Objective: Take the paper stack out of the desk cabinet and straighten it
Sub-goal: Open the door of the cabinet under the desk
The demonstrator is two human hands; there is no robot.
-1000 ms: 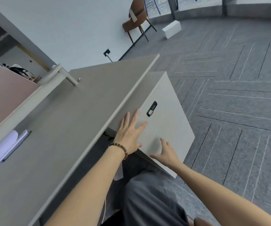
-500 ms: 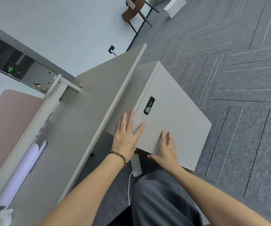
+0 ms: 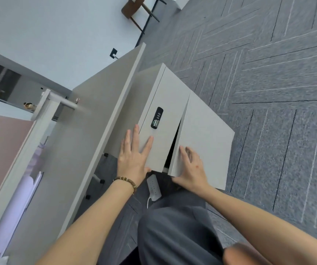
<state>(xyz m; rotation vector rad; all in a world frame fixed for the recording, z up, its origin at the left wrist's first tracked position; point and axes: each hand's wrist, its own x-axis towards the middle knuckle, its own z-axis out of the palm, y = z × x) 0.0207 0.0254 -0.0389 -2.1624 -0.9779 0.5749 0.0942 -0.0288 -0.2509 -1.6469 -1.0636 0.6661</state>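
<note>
The grey desk cabinet (image 3: pixel 150 87) stands beside the desk, with a black combination lock (image 3: pixel 156 117) on its left front panel. Its right door (image 3: pixel 207 134) is swung partly out, leaving a dark gap (image 3: pixel 174 144) between the panels. My left hand (image 3: pixel 132 159), with a bead bracelet on the wrist, lies flat with fingers spread on the left panel below the lock. My right hand (image 3: pixel 191 167) grips the lower edge of the right door, fingers on its face. The paper stack is not visible; the inside of the cabinet is dark.
The grey desk top (image 3: pixel 89 134) runs along the left, with a pink divider (image 3: pixel 1 146) and a white paper roll (image 3: pixel 22 196) beyond it. A white power strip (image 3: pixel 154 187) lies on the carpet under the cabinet. My grey-trousered leg (image 3: pixel 175 234) is below. A chair (image 3: pixel 134 10) stands far back.
The right cabinet door has swung out from flush, opening a dark gap. My right hand has moved to the door's lower edge. The camera has tilted further down and closer.
</note>
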